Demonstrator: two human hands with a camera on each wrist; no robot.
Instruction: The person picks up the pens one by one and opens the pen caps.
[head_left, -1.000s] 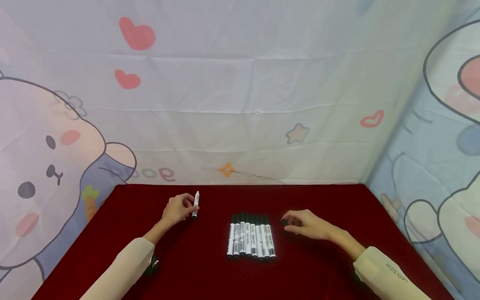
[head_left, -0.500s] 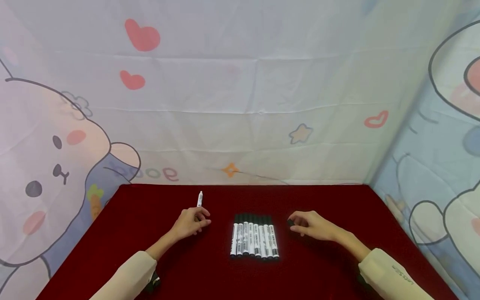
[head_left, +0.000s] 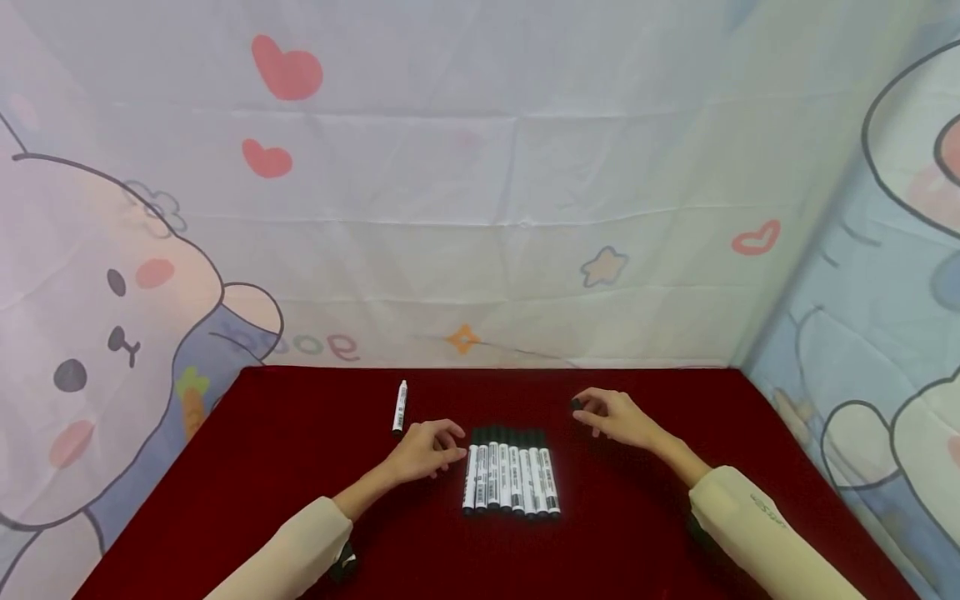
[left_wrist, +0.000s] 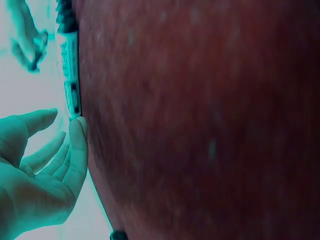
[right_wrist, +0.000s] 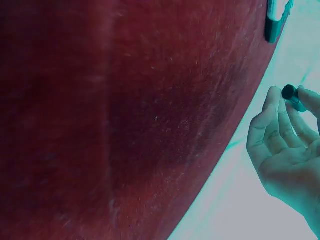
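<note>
My right hand [head_left: 615, 417] pinches a small black marker cap [right_wrist: 289, 93] between thumb and fingers, raised to the right of a row of markers [head_left: 510, 479]. These lie side by side, white barrels with black caps pointing away from me. My left hand [head_left: 429, 450] is at the row's left side, its thumb and fingers apart around bare air. In the left wrist view its fingertips [left_wrist: 76, 127] come right to the end of a marker barrel [left_wrist: 71, 75]. One uncapped white marker [head_left: 401, 408] lies alone at the back left, its pale tip pointing away.
A dark red cloth [head_left: 615, 533] covers the table. Behind it hangs a pale printed curtain [head_left: 420, 183], which also runs along the right side. Dark wrist straps [head_left: 343, 562] show under the cream sleeves.
My left hand has let go of the uncapped marker, leaving it on the cloth, and moved right to the row. My right hand has shifted slightly farther back with the cap.
</note>
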